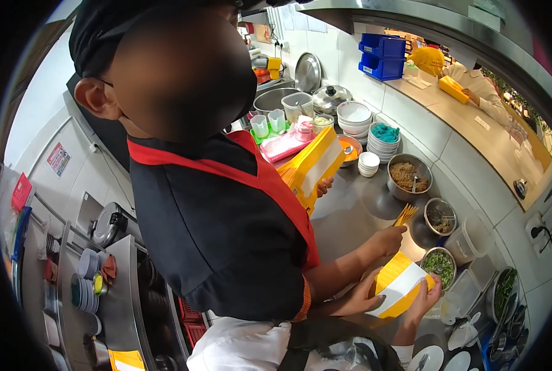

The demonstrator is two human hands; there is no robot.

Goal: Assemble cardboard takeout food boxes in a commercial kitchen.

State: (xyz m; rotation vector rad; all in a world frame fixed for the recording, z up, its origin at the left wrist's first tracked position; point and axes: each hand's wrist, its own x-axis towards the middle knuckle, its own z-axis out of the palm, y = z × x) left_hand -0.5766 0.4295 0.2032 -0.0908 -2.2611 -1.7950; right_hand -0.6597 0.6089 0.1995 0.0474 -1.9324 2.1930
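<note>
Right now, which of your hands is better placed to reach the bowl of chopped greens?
Probably the right hand: it holds the right end of the yellow-and-white packet, close to the chopped greens. The left hand is farther off, at the packet's other end. Both are occupied, though.

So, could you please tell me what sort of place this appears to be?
Most likely a restaurant or canteen kitchen: chopped greens and stacked white bowls are set out on a metal worktop, and a long ledge runs along an opening in the tiled wall.
</note>
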